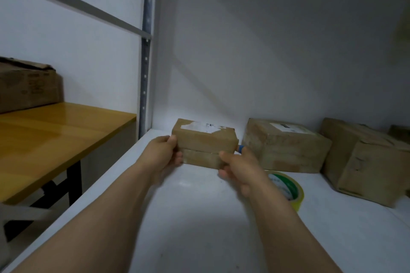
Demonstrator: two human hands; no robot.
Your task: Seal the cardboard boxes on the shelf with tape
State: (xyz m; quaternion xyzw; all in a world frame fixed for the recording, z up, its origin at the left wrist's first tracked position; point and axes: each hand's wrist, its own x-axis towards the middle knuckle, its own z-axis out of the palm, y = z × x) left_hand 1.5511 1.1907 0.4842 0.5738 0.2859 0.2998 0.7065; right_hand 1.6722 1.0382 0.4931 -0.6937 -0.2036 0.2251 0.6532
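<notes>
Head view: your left hand (165, 154) and right hand (238, 169) — fingers closed on small box (203, 143) ends; keep flaps pressed flush, tape roll (288, 186) near — right also pinches something blue.

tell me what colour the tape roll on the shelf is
The tape roll is yellow with a green-and-white printed core, seen in the head view.

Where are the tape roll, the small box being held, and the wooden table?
tape roll (296, 193): head view, on its yellow outer rim.
small box (203, 143): head view, on its front face.
wooden table (55, 135): head view, on its bare top.
</notes>
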